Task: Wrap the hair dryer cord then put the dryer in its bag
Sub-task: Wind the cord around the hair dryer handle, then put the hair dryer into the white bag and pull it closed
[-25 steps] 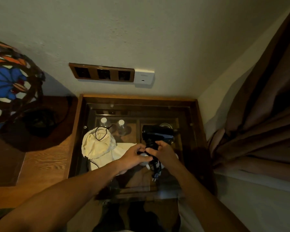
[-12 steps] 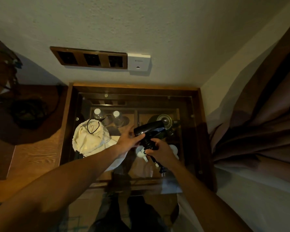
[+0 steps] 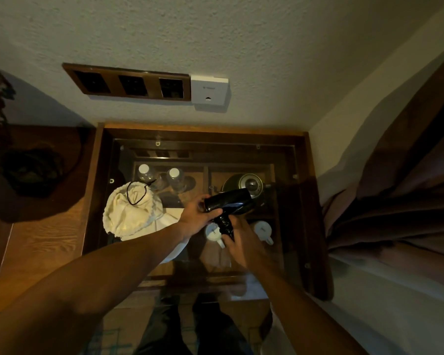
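The black hair dryer (image 3: 231, 203) hangs over the glass-topped cabinet, its barrel lying across and its handle pointing down toward me. The cord (image 3: 224, 223) is wound around that handle. My left hand (image 3: 197, 216) grips the barrel's left end where it meets the handle. My right hand (image 3: 244, 243) is just below the handle, its fingers by the handle's lower tip; whether they pinch it I cannot tell. The cream drawstring bag (image 3: 131, 213) sits to the left on the glass, mouth up, with a black drawstring loop on top.
Under the glass top (image 3: 287, 252) are two water bottles (image 3: 159, 175), a kettle (image 3: 246, 184) and white cups (image 3: 263, 230). A wooden socket panel (image 3: 131, 84) and a white box are on the wall. A brown curtain (image 3: 408, 196) hangs right; a wooden desk (image 3: 41, 242) lies left.
The dryer has tilted so its barrel lies level, and my left hand has shifted from the handle to the barrel. The right hand has slid down to the handle's lower tip.
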